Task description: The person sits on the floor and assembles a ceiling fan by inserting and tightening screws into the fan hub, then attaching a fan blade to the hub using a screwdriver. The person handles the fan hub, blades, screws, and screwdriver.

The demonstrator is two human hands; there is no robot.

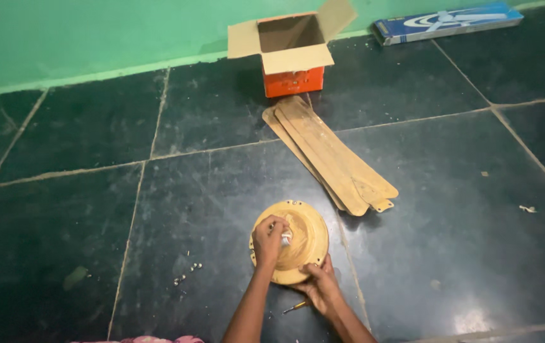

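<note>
Here the left hand [268, 241] is closing its fingers around a small silvery part at the centre of the tan fan motor [290, 240], which is lying on the dark tiled floor [63, 241]. The right hand [317, 282] is gripping the motor's near rim. Blades [329, 155] are lying stacked beyond, screws [187, 272] to the left, a screwdriver [295, 307] beside the right wrist.

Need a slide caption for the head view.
Both hands, left hand and right hand, on a tan ceiling-fan motor beside stacked fan blades.
</note>
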